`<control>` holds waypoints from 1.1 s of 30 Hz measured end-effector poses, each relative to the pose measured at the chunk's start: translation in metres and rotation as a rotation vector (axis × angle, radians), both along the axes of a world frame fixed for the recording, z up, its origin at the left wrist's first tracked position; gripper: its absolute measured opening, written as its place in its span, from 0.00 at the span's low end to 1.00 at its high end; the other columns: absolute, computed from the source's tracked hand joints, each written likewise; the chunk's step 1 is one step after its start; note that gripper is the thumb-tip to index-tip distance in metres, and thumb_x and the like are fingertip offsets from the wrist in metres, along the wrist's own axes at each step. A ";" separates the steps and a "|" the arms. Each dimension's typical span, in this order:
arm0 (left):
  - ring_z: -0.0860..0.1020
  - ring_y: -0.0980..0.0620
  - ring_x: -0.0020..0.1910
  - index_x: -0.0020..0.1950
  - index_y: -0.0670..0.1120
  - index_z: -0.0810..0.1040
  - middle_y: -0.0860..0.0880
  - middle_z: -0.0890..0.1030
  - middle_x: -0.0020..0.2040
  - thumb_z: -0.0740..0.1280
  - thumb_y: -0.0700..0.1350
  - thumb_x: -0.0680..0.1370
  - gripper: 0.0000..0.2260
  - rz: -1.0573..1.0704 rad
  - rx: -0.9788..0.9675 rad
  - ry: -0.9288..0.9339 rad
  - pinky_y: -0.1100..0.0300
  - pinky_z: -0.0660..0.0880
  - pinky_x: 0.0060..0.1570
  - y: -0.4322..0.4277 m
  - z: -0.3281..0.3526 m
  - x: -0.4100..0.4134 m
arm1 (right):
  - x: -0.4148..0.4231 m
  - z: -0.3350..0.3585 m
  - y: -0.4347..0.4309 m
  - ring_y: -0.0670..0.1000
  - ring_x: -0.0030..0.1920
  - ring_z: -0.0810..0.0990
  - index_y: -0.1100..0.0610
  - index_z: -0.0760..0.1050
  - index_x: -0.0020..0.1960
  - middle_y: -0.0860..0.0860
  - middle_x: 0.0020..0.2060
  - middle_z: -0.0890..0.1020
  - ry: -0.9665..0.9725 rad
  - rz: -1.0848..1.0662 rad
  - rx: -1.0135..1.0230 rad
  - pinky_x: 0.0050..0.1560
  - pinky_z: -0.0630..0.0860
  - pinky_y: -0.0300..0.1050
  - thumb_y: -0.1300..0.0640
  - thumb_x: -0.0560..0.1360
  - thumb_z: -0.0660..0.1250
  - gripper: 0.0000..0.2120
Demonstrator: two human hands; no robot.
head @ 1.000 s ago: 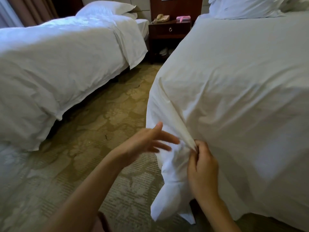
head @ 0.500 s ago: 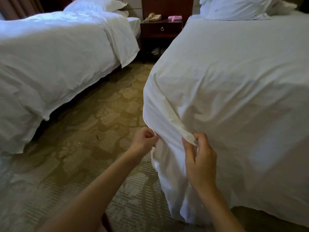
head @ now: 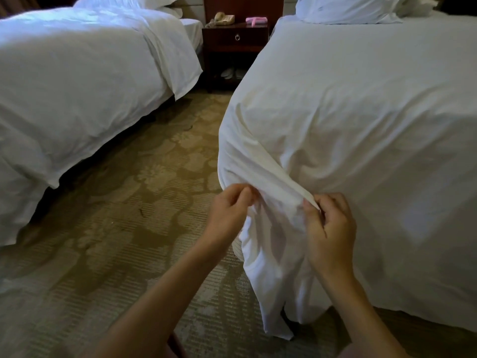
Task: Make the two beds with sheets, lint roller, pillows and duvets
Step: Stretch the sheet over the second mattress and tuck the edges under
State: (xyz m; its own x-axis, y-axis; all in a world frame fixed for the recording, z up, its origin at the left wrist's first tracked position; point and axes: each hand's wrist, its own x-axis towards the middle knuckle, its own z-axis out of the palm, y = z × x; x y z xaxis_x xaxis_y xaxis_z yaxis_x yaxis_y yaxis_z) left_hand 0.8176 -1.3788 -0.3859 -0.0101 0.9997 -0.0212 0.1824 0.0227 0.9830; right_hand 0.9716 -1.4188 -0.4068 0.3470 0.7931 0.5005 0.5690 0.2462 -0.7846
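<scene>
A white sheet (head: 361, 112) covers the right bed, and its loose corner hangs down over the bed's near left corner toward the carpet. My left hand (head: 228, 210) pinches the sheet's edge on the left of that corner. Just to the right, my right hand (head: 329, 229) pinches a raised fold of the same sheet. White pillows (head: 346, 9) lie at the right bed's head. The left bed carries a white duvet (head: 77, 73) and a pillow (head: 124, 1). A pink lint roller (head: 256, 20) lies on the nightstand.
A dark wooden nightstand (head: 236, 40) stands between the beds at the back, with a telephone (head: 224, 18) on top and slippers (head: 233, 73) underneath. Patterned carpet (head: 124, 215) fills the aisle between the beds.
My left hand went from open in the air to pinching the sheet's edge beside the corner. My right hand kept its hold on the fold, and the hanging corner has been drawn tighter.
</scene>
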 end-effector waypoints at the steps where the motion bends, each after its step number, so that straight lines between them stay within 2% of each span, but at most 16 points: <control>1: 0.81 0.55 0.51 0.52 0.47 0.80 0.50 0.84 0.48 0.58 0.46 0.81 0.12 -0.084 -0.093 -0.084 0.56 0.75 0.54 0.000 0.002 0.003 | -0.002 0.001 -0.007 0.44 0.39 0.73 0.54 0.74 0.40 0.44 0.36 0.73 0.005 0.044 -0.003 0.39 0.67 0.32 0.56 0.77 0.62 0.07; 4: 0.78 0.47 0.58 0.57 0.44 0.78 0.43 0.82 0.56 0.50 0.54 0.83 0.21 -0.233 -0.345 -0.330 0.50 0.73 0.60 0.002 0.004 0.012 | -0.012 0.000 -0.026 0.38 0.38 0.75 0.52 0.75 0.41 0.39 0.34 0.74 -0.075 0.182 -0.012 0.37 0.68 0.24 0.53 0.77 0.63 0.07; 7: 0.78 0.43 0.58 0.58 0.44 0.78 0.39 0.80 0.58 0.47 0.62 0.81 0.29 -0.239 -0.414 -0.465 0.48 0.74 0.59 0.005 0.005 0.011 | -0.021 -0.001 -0.031 0.36 0.37 0.74 0.49 0.72 0.39 0.36 0.32 0.71 -0.165 0.256 -0.023 0.38 0.67 0.22 0.50 0.76 0.62 0.07; 10: 0.80 0.45 0.55 0.57 0.50 0.80 0.44 0.83 0.55 0.40 0.67 0.78 0.34 -0.328 -0.382 -0.469 0.50 0.75 0.55 0.003 0.010 0.007 | -0.029 0.000 -0.032 0.37 0.36 0.75 0.45 0.67 0.38 0.39 0.30 0.73 -0.165 0.330 -0.099 0.36 0.68 0.25 0.53 0.77 0.66 0.11; 12: 0.81 0.49 0.53 0.54 0.56 0.81 0.49 0.84 0.52 0.40 0.67 0.78 0.31 -0.358 -0.273 -0.453 0.48 0.75 0.56 0.000 0.015 0.003 | -0.036 0.000 -0.033 0.40 0.37 0.76 0.43 0.65 0.40 0.43 0.32 0.75 -0.143 0.426 -0.235 0.35 0.70 0.29 0.53 0.77 0.65 0.12; 14: 0.80 0.50 0.56 0.60 0.55 0.77 0.50 0.83 0.56 0.50 0.67 0.77 0.25 -0.428 -0.223 -0.382 0.48 0.75 0.59 -0.006 0.018 -0.003 | -0.045 -0.003 -0.033 0.42 0.37 0.76 0.42 0.63 0.41 0.42 0.33 0.74 -0.183 0.466 -0.258 0.35 0.69 0.30 0.54 0.78 0.64 0.12; 16: 0.81 0.51 0.56 0.62 0.50 0.76 0.49 0.83 0.56 0.65 0.55 0.76 0.17 -0.475 -0.215 -0.247 0.49 0.75 0.60 -0.007 0.013 -0.011 | -0.060 -0.005 -0.029 0.42 0.41 0.77 0.43 0.66 0.49 0.42 0.40 0.77 -0.201 0.522 -0.289 0.40 0.71 0.30 0.56 0.78 0.63 0.09; 17: 0.81 0.51 0.54 0.62 0.48 0.76 0.49 0.83 0.54 0.69 0.49 0.76 0.15 -0.436 -0.213 -0.193 0.51 0.76 0.59 -0.004 0.009 -0.015 | -0.067 -0.007 -0.027 0.42 0.45 0.78 0.47 0.68 0.56 0.44 0.45 0.79 -0.186 0.555 -0.317 0.45 0.72 0.30 0.56 0.78 0.63 0.09; 19: 0.82 0.52 0.50 0.58 0.46 0.77 0.49 0.84 0.50 0.69 0.44 0.75 0.12 -0.354 -0.270 -0.174 0.56 0.78 0.54 0.003 0.003 -0.024 | -0.076 -0.009 -0.022 0.44 0.49 0.79 0.52 0.66 0.65 0.49 0.50 0.80 -0.187 0.628 -0.381 0.51 0.76 0.33 0.57 0.78 0.63 0.16; 21: 0.83 0.52 0.48 0.54 0.47 0.77 0.49 0.85 0.48 0.68 0.45 0.76 0.08 -0.354 -0.325 -0.179 0.58 0.80 0.50 0.010 0.000 -0.037 | -0.076 -0.010 -0.016 0.43 0.49 0.79 0.51 0.65 0.66 0.47 0.51 0.80 -0.278 0.704 -0.431 0.52 0.77 0.38 0.54 0.77 0.63 0.18; 23: 0.83 0.49 0.50 0.54 0.46 0.78 0.47 0.85 0.49 0.66 0.46 0.76 0.09 -0.395 -0.339 -0.125 0.57 0.80 0.50 0.016 -0.007 -0.051 | -0.071 -0.009 -0.011 0.45 0.53 0.76 0.50 0.68 0.65 0.47 0.55 0.77 -0.421 0.730 -0.455 0.56 0.75 0.43 0.51 0.77 0.64 0.18; 25: 0.82 0.47 0.50 0.54 0.43 0.79 0.45 0.84 0.50 0.65 0.49 0.75 0.13 -0.391 -0.327 -0.027 0.53 0.79 0.53 0.020 -0.022 -0.063 | -0.063 -0.007 -0.007 0.48 0.55 0.74 0.50 0.71 0.64 0.48 0.57 0.75 -0.521 0.676 -0.455 0.58 0.73 0.46 0.51 0.77 0.62 0.16; 27: 0.82 0.46 0.50 0.51 0.41 0.80 0.43 0.84 0.49 0.63 0.50 0.78 0.13 -0.333 -0.326 0.065 0.48 0.77 0.56 0.024 -0.036 -0.070 | -0.055 -0.007 -0.002 0.47 0.56 0.74 0.49 0.72 0.65 0.47 0.59 0.74 -0.520 0.599 -0.448 0.58 0.72 0.44 0.53 0.78 0.60 0.16; 29: 0.81 0.46 0.50 0.51 0.42 0.81 0.43 0.83 0.50 0.60 0.49 0.81 0.13 -0.278 -0.341 0.119 0.48 0.77 0.56 0.029 -0.045 -0.072 | -0.049 -0.008 0.002 0.46 0.57 0.74 0.48 0.72 0.65 0.45 0.59 0.75 -0.515 0.522 -0.444 0.58 0.72 0.41 0.53 0.79 0.59 0.15; 31: 0.81 0.51 0.46 0.47 0.43 0.81 0.45 0.83 0.46 0.60 0.48 0.81 0.13 -0.235 -0.331 0.166 0.57 0.79 0.48 0.031 -0.046 -0.067 | -0.045 -0.010 0.006 0.45 0.56 0.75 0.48 0.73 0.64 0.44 0.58 0.76 -0.471 0.451 -0.446 0.57 0.73 0.41 0.53 0.78 0.61 0.14; 33: 0.78 0.55 0.36 0.41 0.41 0.80 0.47 0.80 0.38 0.62 0.48 0.80 0.14 -0.149 -0.280 0.202 0.66 0.75 0.37 0.035 -0.048 -0.057 | -0.042 -0.012 0.010 0.45 0.55 0.76 0.49 0.73 0.63 0.44 0.56 0.77 -0.403 0.383 -0.448 0.57 0.74 0.43 0.54 0.78 0.62 0.14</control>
State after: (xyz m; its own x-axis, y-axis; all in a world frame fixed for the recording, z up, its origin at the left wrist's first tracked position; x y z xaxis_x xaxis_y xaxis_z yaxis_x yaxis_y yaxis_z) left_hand 0.7604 -1.3440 -0.4336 0.1035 0.9464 -0.3060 0.3940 0.2435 0.8863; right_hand 0.9296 -1.4084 -0.4183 -0.1402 0.9817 0.1289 0.7740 0.1899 -0.6040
